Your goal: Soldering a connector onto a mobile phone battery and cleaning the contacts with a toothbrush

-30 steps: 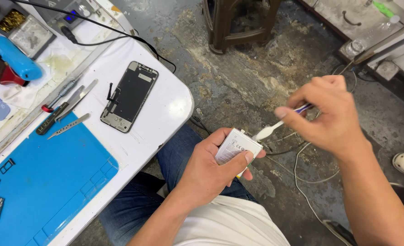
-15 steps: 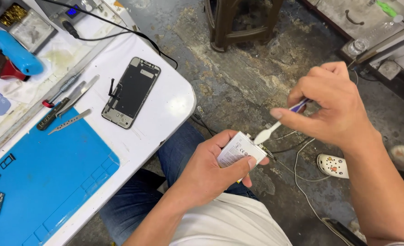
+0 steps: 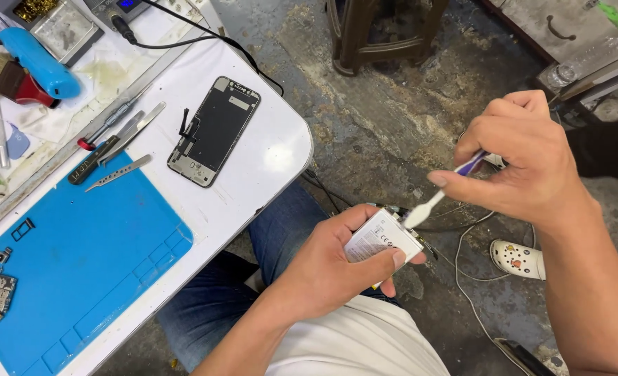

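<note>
Your left hand (image 3: pixel 337 264) holds a small white phone part (image 3: pixel 382 238) over your lap, off the near right edge of the table (image 3: pixel 267 153), its fingers (image 3: pixel 396 259) wrapped around it and pinching it from both sides. Your right hand (image 3: pixel 525 163) pinches the purple handle of a small white brush (image 3: pixel 434 198) between thumb and fingers, the brush head touching the top edge of the part. On the table to the left lie a dark phone screen panel (image 3: pixel 213 130), a blue work mat (image 3: pixel 72 257), tweezers (image 3: pixel 117 173) and a blue brush (image 3: pixel 34 63).
</note>
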